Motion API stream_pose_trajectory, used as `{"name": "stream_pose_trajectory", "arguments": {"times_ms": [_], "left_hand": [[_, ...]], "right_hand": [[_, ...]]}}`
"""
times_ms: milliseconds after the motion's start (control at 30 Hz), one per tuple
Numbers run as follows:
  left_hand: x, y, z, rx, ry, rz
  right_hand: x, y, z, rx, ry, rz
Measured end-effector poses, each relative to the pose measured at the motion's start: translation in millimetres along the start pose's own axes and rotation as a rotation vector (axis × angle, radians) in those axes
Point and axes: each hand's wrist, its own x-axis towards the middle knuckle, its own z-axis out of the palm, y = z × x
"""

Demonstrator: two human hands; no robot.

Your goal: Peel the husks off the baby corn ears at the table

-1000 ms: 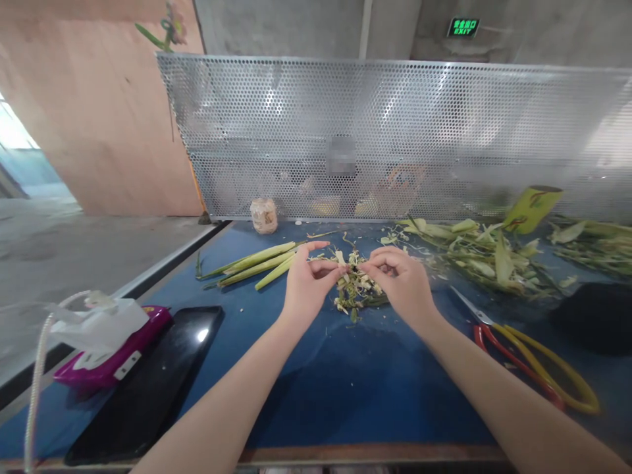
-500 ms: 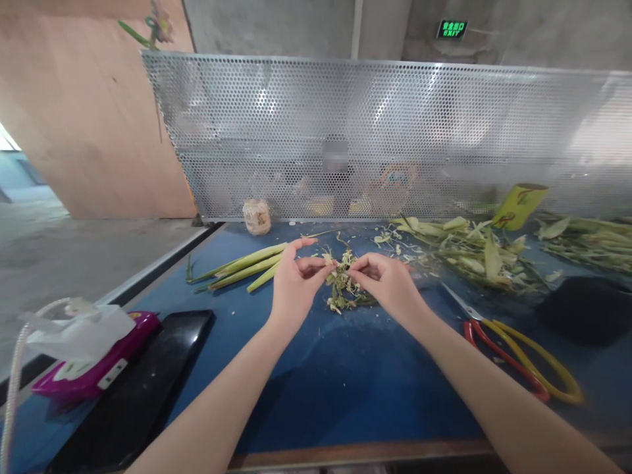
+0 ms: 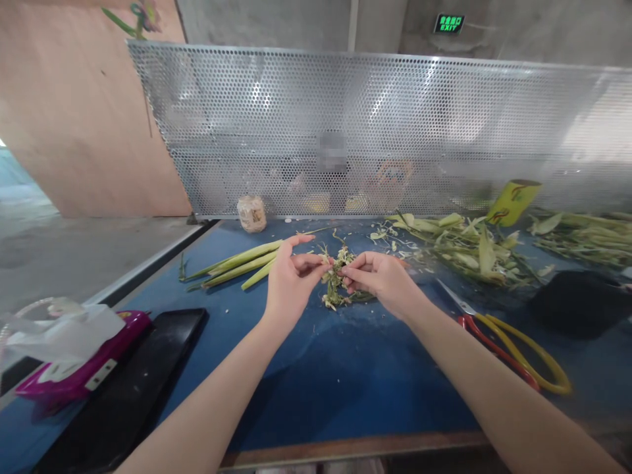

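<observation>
Surroundings, all placed from the clump of green-and-pale plant scraps on the blue table.
- Left of clump: three long green stalks, side by side, ends toward it.
- Behind-left of it: a small jar, at the foot of the mesh screen.
- Right and slightly nearer me: scissors with red and yellow handles, blades aimed back at the clump.
- Behind-right: a loose heap of leaf trimmings; past that, a tilted yellow cup.
- Far left and nearer me: a black slab and a pink case with white film on it.

I see nothing standing between the hands and the clump.

Hands: the clump sits between them, touching both.
- Left hand has thumb and fingertips pressed together on the clump's upper left edge, with the index finger raised above.
- Right hand is curled, its fingertips pinching scraps at the upper right edge.

The clump's lower part rests on the table.

Hard to read: the exact scrap each hand nips is covered by the fingers. A dark lump far right of the clump is blurred; I cannot tell what it is. The stuff behind the screen is only smeared colour. The case and slab are cut by the frame edge.
</observation>
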Motion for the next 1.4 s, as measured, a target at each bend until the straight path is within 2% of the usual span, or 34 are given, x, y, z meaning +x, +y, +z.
{"name": "stream_pose_trajectory", "arguments": {"times_ms": [133, 267, 500, 700, 800, 867, 967, 1067, 1400], "left_hand": [[-0.1, 0.2, 0.0, 0.000, 0.010, -0.008], [0.6, 0.9, -0.7, -0.016, 0.002, -0.024], [3.0, 2.4, -2.3, -0.049, -0.003, -0.040], [4.0, 3.5, -2.8, -0.118, 0.008, -0.049], [4.3, 3.6, -3.2, -0.144, 0.022, -0.047], [4.6, 3.2, -3.5, -0.151, 0.028, -0.048], [5.1, 2.5, -4.2, -0.159, 0.029, -0.058], [5.4, 2.3, -5.1, -0.173, 0.021, -0.071], [7.6, -1.7, -6.5, -0.286, 0.042, -0.147]], "right_hand": [[2.1, -0.9, -2.4, 0.051, 0.016, 0.011], [1.9, -3.1, -4.8, 0.110, -0.025, 0.036], [5.1, -1.3, -5.8, -0.002, -0.074, -0.014], [5.5, -4.9, -12.4, -0.236, -0.111, -0.212], [5.7, -4.8, -16.7, -0.347, -0.149, -0.227], [6.5, -3.4, -19.2, -0.469, -0.125, -0.266], [7.0, -2.7, -21.9, -0.747, -0.047, -0.431], [4.9, -6.2, -23.1, -0.949, -0.028, -0.582], [-3.5, -14.1, -21.0, -1.140, -0.089, -0.802]]}}
